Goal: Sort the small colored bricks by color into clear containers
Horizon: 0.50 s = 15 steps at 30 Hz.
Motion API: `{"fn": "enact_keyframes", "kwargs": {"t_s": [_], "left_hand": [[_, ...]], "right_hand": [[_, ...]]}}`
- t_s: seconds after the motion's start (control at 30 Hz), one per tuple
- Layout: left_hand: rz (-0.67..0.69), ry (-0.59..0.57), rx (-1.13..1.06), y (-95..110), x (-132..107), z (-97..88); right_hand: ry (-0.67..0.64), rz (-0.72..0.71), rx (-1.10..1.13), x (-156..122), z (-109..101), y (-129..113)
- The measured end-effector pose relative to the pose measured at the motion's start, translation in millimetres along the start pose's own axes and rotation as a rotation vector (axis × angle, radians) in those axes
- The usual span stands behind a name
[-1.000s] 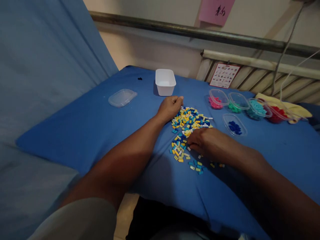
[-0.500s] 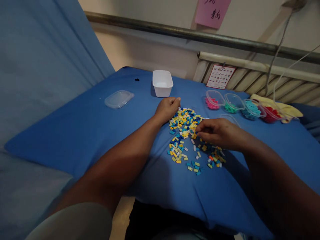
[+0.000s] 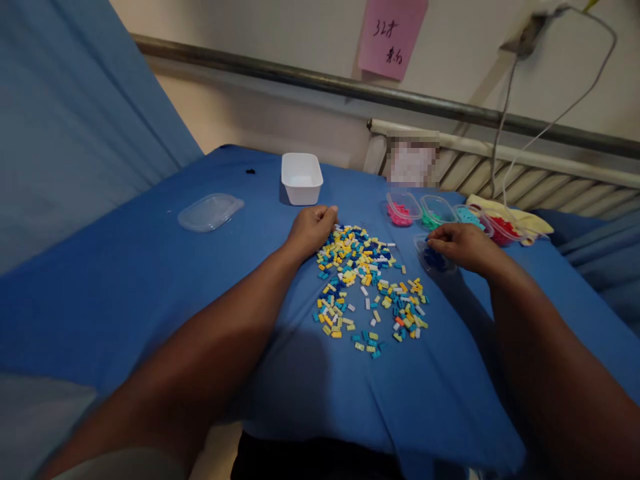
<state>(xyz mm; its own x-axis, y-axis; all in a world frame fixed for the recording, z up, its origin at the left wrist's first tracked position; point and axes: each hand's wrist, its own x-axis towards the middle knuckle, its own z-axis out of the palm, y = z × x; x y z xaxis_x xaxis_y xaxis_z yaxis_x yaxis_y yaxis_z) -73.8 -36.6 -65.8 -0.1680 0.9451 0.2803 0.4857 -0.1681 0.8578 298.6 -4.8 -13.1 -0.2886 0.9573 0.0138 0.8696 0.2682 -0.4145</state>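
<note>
A loose pile of small building bricks (image 3: 357,257), mostly yellow, teal, white and dark blue, lies spread on the blue sheet. At the pile's upper left edge rests my left hand (image 3: 311,230), fingers curled and closed; whatever they may hold is hidden. My right hand (image 3: 463,247) is over a clear tub (image 3: 420,257) with dark blue bricks in it, right of the pile. Its thumb and fingers are pinched together, with a bit of dark blue showing at the tips, apparently a brick.
Behind the pile stands a white tub (image 3: 302,180). A clear lid (image 3: 211,212) lies to the left. Clear tubs of pink bricks (image 3: 400,215), green, turquoise and red bricks (image 3: 503,228) line the back right, near a yellow cloth (image 3: 535,230) and a radiator (image 3: 460,157).
My right hand has moved right from the pile to the tub of dark blue bricks. My left hand stays at the pile's edge. The camera view has turned slightly to the right.
</note>
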Motion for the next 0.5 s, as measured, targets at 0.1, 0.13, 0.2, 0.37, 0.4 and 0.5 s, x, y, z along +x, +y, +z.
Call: {"fn": "enact_keyframes", "kwargs": {"t_s": [0.1, 0.13, 0.2, 0.37, 0.4, 0.5], "left_hand": [[0.009, 0.006, -0.012, -1.2, 0.5, -0.2], [0.009, 0.007, -0.016, -1.4, 0.6, -0.3], [0.0, 0.006, -0.02, -1.3, 0.4, -0.4], [-0.019, 0.003, -0.017, 0.8, -1.0, -0.5], [-0.02, 0.0, -0.016, 1.0, -1.4, -0.7], [-0.029, -0.003, -0.011, 1.1, -2.9, -1.9]], "right_hand": [[0.048, 0.013, -0.016, 2.0, 3.4, 7.1], [0.076, 0.01, -0.025, 2.5, 3.8, 9.5], [0.135, -0.023, -0.043, 2.6, 3.7, 13.2], [0.217, -0.078, -0.026, -9.8, 0.9, 10.9], [0.232, -0.086, -0.017, -16.0, 1.2, 9.4], [0.251, -0.135, 0.03, -42.6, 5.9, 7.1]]}}
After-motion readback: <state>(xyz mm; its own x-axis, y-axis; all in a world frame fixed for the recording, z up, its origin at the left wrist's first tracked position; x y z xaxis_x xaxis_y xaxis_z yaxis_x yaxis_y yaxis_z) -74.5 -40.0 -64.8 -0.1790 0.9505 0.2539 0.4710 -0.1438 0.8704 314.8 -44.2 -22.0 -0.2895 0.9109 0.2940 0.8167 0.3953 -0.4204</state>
